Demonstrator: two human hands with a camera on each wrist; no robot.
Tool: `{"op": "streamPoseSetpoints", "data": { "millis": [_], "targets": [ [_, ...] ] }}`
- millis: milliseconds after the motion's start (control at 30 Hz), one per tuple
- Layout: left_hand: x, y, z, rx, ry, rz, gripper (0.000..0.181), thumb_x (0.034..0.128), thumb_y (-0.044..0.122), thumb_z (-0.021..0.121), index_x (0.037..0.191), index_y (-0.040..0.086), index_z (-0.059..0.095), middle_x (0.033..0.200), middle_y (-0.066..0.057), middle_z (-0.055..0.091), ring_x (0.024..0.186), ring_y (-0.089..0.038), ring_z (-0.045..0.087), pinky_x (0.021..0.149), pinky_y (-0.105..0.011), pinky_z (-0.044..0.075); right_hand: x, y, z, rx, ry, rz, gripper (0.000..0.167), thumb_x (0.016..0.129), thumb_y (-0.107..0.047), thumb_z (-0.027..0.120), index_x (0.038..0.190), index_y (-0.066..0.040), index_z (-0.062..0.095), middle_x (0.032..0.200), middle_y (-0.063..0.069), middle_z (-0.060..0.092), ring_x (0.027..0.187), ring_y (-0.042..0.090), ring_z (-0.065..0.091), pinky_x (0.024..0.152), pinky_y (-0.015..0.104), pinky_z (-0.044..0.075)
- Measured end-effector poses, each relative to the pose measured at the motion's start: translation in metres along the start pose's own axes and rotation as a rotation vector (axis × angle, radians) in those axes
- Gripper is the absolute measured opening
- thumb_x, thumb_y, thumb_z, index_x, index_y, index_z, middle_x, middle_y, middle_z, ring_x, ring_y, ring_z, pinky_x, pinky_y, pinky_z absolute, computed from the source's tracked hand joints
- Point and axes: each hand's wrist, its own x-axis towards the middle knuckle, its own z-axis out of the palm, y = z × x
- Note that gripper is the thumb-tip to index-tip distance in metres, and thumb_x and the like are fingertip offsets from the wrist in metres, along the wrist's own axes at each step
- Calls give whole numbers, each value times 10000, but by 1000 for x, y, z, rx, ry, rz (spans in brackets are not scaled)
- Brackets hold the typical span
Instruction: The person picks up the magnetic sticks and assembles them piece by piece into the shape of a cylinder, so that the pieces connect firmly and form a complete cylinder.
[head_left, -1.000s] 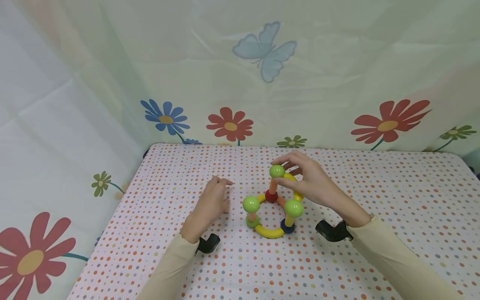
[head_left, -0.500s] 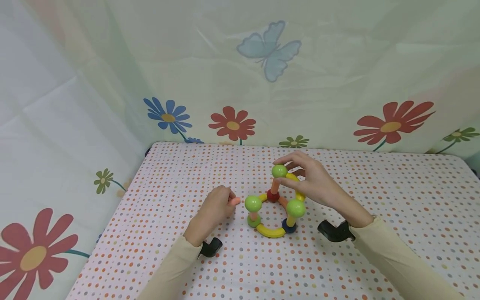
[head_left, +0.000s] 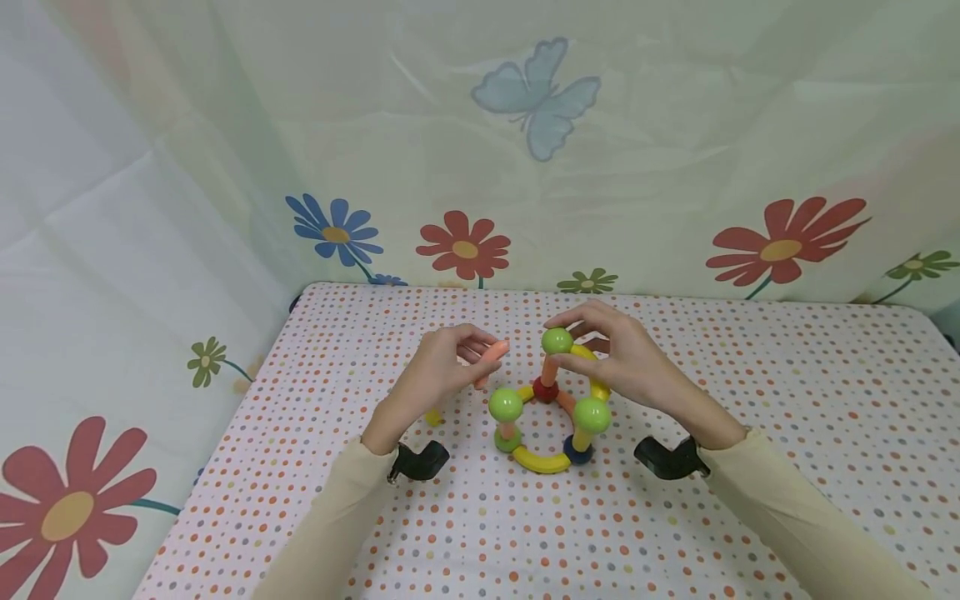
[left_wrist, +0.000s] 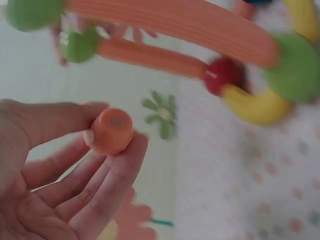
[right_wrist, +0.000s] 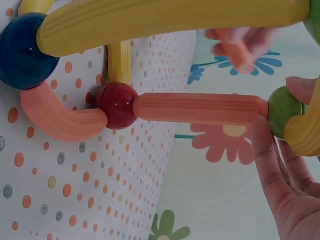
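Note:
My left hand (head_left: 442, 362) pinches an orange toy rod (head_left: 491, 360) between thumb and fingertips, in the air left of a magnetic ball-and-rod frame. In the left wrist view that rod (left_wrist: 112, 131) faces the camera end-on, with a grey disc in its tip. My right hand (head_left: 618, 354) grips the green ball (head_left: 557, 341) atop the frame's far post; a yellow curved rod (head_left: 598, 388) hangs from that ball. Two other posts carry green balls (head_left: 506, 405). Below, yellow (head_left: 542, 462) and orange curved rods join the red (head_left: 545, 390), blue (head_left: 577, 451) and green base balls into a ring.
A small yellow piece (head_left: 433, 417) lies on the dotted tablecloth (head_left: 480, 533), partly behind the left wrist. Black wrist cameras (head_left: 663, 458) sit below both hands. A flowered curtain (head_left: 645, 167) stands behind the table.
The left hand, earlier low over the table with no rod visible, has picked up the orange rod and lifted it toward the frame. The right hand keeps its hold on the far green ball.

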Motion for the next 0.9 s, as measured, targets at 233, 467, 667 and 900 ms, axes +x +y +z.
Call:
{"op": "streamPoseSetpoints", "data": {
  "millis": [233,467,667,900],
  "targets": [
    [11,29,-1,-22,-117,61,310,923,159,826,1196,40,741,1045,-47,765,870,-133,707,711,-264,566,0,1,-1,51,-20,23,366,885,9,816,1230,22,693,1248,178,632,1076,358,648,943,543,557],
    [15,27,-2,-135,-203,55,304,992,221,752,1229,31,731,1019,-74,760,892,-159,713,807,-358,597,0,3,-2,49,-23,16,368,884,3,820,1229,21,694,1245,173,637,1076,355,651,930,532,556],
    [19,19,-5,-333,-299,-35,323,1052,157,653,1336,6,684,1099,-123,764,941,-194,725,864,-424,606,0,-7,-5,-17,31,-51,410,887,-12,825,1267,7,674,1259,173,635,1173,363,601,1011,575,505],
    [20,13,-10,-420,-300,-71,330,1044,124,653,1337,-26,673,1179,-149,755,957,-193,722,850,-374,604,-6,-53,2,-111,-32,-261,284,858,5,847,1109,-91,752,1113,30,643,947,190,607,810,369,541]
  ]
}}
